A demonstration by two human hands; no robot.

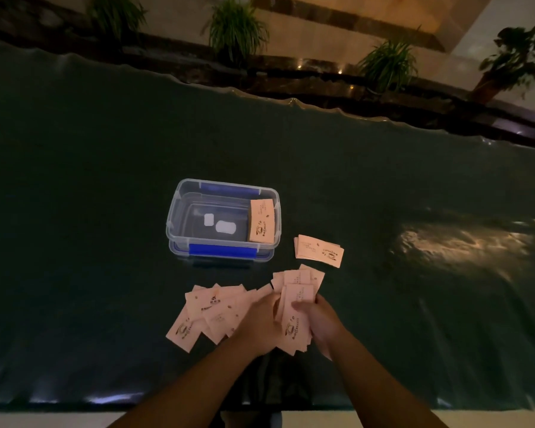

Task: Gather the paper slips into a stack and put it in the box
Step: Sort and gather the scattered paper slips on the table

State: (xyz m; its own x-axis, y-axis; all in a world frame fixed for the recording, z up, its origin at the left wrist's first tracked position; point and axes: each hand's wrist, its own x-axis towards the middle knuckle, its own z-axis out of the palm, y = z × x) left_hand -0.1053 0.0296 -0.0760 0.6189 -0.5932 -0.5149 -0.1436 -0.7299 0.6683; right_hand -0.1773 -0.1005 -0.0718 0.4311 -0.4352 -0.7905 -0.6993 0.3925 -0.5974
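- We see a bundle of pink paper slips (pixel 295 322) gripped between both hands, standing roughly on edge just above the dark green table cloth (pixel 90 211), near the table's front edge.
- More loose slips (pixel 210 313) lie fanned out and overlapping on the cloth to the left of the hands, touching the left hand's side.
- A small neat stack (pixel 318 251) lies flat further back and to the right, apart from the hands and just beside the box.
- The clear plastic box (pixel 179 211), with blue clips on its long sides, sits open behind the loose slips; one stack of slips (pixel 262 221) leans against its right inner wall, and the rest of its floor holds only two pale labels.
- Wide bare cloth lies to the left and right of the slips and behind the box; its far edge is rippled.
- Our left hand (pixel 258 319) curls closed on the bundle's left side, fingers wrapped at its edge.
- Our right hand (pixel 317 319) clamps the bundle's right side, thumb across the front slip.
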